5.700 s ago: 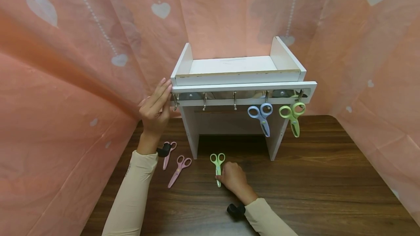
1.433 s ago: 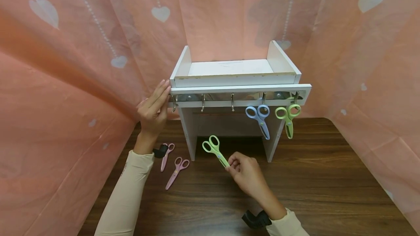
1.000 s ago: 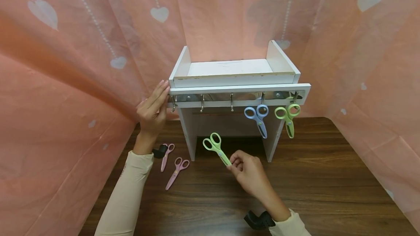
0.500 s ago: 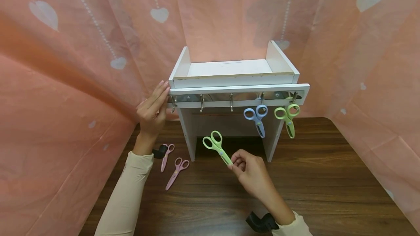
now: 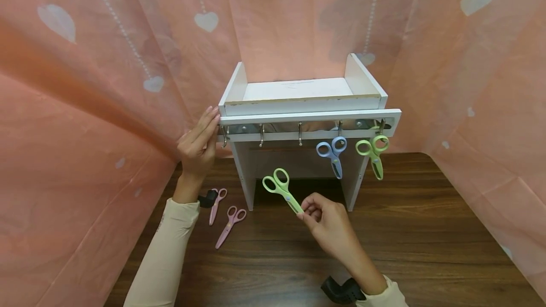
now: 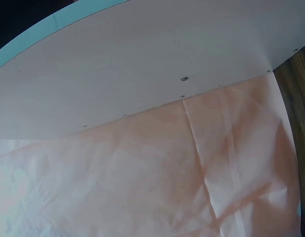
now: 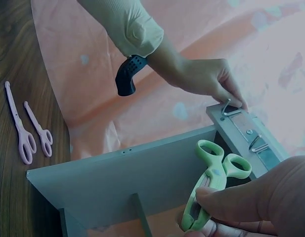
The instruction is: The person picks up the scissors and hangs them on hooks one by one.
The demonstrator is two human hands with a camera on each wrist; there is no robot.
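Right grip [image 5: 326,219]: pinches the light green scissors [image 5: 294,204] by the blade end between thumb and fingers, which leaves both handle loops free and pointing away.
Light green scissors: raised off the desk [image 5: 426,226], tilted, in front of the white shelf unit [image 5: 298,105] and below its hook rail [image 5: 281,127].
Left grip [image 5: 198,143]: straight fingers rest against the rail's left end, likely steadying it.
Hooks [image 5: 300,134]: blue scissors [image 5: 334,159] and lime scissors [image 5: 375,156] hang by one loop each from the two rightmost.
Desk: two pink scissors [image 5: 229,228] lie left of the unit; a black wrist piece [image 5: 208,199] partly hides the farther one.
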